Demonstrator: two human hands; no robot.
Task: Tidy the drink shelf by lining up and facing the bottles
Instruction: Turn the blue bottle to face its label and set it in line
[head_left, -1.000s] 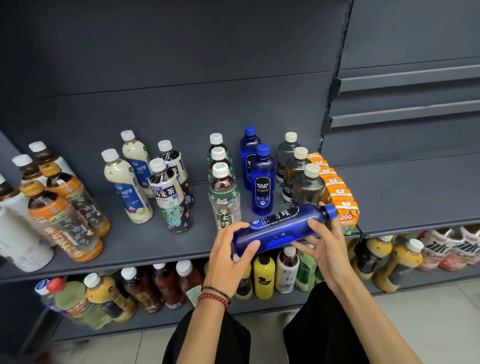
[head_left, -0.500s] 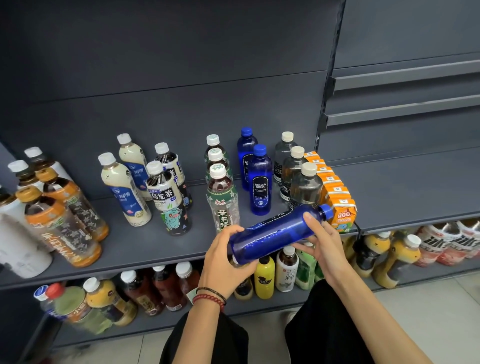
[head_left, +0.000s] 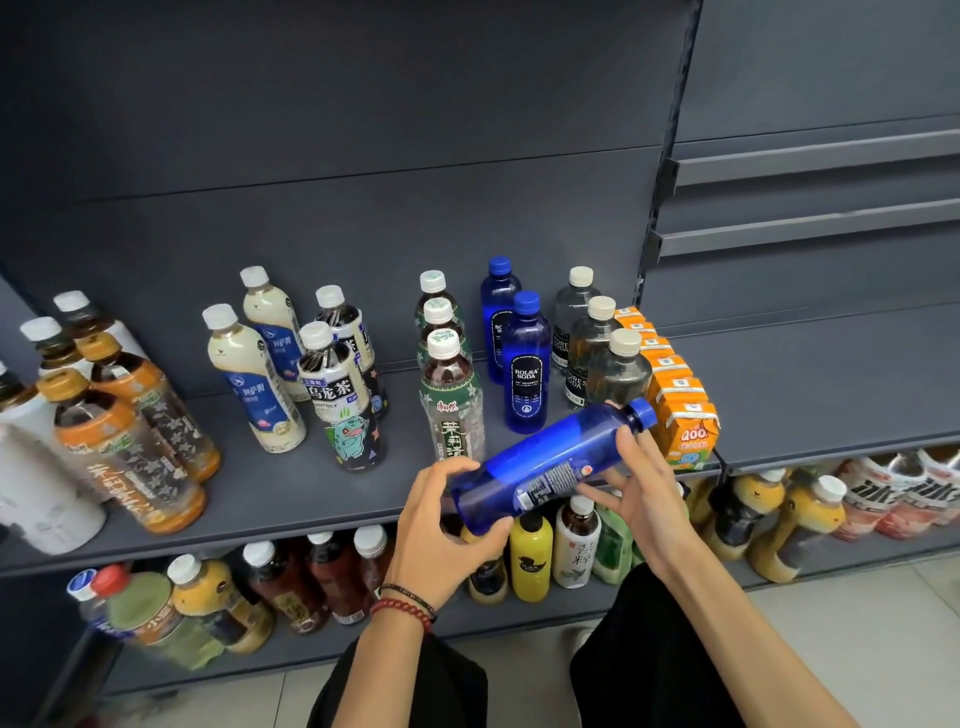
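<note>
A blue soda bottle (head_left: 550, 460) lies tilted in the air in front of the grey shelf (head_left: 291, 499), cap up to the right. My left hand (head_left: 441, 525) grips its base and my right hand (head_left: 636, 480) holds it near the neck. Its small-print back label faces me. Behind it two more blue soda bottles (head_left: 525, 364) stand in a row front to back. Left of them is a row of green-label tea bottles (head_left: 451, 395). Right of them stand clear soda bottles (head_left: 618, 371).
Orange juice cartons (head_left: 685, 421) line the shelf's right end. Oolong tea bottles (head_left: 340, 395), milk tea bottles (head_left: 249, 379) and orange-capped bottles (head_left: 119, 441) stand further left. The lower shelf holds several mixed bottles (head_left: 530, 558). The right bay's shelf (head_left: 831, 374) is bare.
The blue bottle has been rolled in my hands, so the front label went out of sight and the back label shows. It tilts a little steeper now.
</note>
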